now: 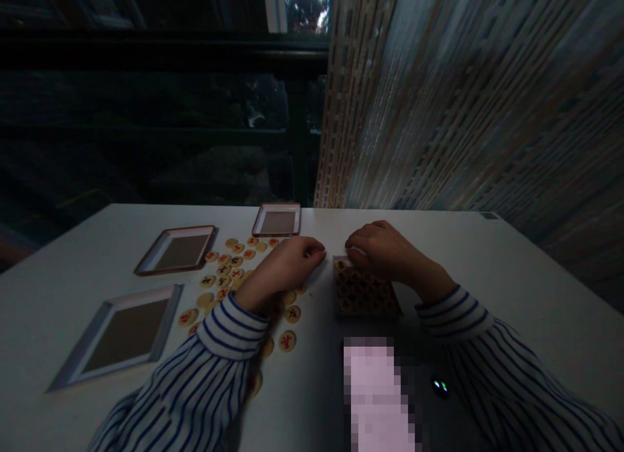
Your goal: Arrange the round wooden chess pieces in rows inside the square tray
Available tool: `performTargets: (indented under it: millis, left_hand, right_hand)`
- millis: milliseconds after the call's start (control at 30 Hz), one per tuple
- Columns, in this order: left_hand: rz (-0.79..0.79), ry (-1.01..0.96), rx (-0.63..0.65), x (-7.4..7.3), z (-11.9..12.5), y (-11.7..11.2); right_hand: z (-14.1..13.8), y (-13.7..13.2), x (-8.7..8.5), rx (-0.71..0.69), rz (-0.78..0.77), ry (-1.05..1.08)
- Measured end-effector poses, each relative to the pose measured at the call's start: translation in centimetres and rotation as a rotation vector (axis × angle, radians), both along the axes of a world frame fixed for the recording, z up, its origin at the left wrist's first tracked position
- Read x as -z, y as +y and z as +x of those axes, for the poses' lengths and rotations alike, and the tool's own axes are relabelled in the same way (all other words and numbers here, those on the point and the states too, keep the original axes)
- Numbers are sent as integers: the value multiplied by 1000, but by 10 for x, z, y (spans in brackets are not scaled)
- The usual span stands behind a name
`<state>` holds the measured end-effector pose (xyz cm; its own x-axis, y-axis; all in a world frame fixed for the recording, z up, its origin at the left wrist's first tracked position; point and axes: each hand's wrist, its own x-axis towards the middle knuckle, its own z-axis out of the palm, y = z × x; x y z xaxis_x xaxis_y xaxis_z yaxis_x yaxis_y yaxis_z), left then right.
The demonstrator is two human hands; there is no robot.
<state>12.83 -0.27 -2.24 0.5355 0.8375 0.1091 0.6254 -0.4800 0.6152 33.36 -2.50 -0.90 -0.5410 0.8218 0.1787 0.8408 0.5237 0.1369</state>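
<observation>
My left hand (288,265) is closed, thumb and fingers curled together above the table, between the loose pieces and the box. Whatever it may hold is hidden. My right hand (385,249) bends over the far right corner of a clear box (335,284), its fingers closed and their tips out of sight. Rows of round Chinese chess pieces (361,291) fill the visible part of the box. More wooden Chinese chess pieces (223,269) with red or black characters lie scattered under and left of my left forearm; some show blank faces. One red-marked piece (287,341) lies near my left sleeve.
Three shallow framed trays stand left and back: a grey one (170,312), a brown-rimmed one (210,249) and a smaller one (298,221). A pixelated pink patch (375,393) and a small lit device (440,385) are near me. Behind the white table (517,276) hangs a strand curtain (414,101).
</observation>
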Motion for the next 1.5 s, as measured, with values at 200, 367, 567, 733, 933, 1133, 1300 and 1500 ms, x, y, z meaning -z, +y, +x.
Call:
performTargets:
  millis: [200, 367, 567, 733, 933, 1133, 1300, 1500]
  left_hand:
    - [96, -30, -150, -9, 0, -1]
    - [119, -37, -174, -19, -6, -2]
    - [158, -110, -184, -30, -17, 1]
    - [197, -166, -167, -35, -24, 3]
    - [200, -145, -178, -39, -29, 2]
    - [212, -85, -163, -46, -41, 4]
    - [265, 25, -206, -49, -60, 9]
    - [230, 102, -191, -49, -77, 14]
  right_hand:
    - [-3, -3, -7, 33, 96, 23]
    - [-4, -4, -8, 27, 93, 27]
    - [-5, -5, -9, 17, 105, 76]
    - [-5, -6, -9, 17, 124, 99]
    - [-6, -10, -13, 22, 139, 139]
    - [-9, -13, -23, 56, 148, 182]
    - [-19, -14, -45, 56, 157, 150]
    - [-40, -13, -70, 115, 158, 144]
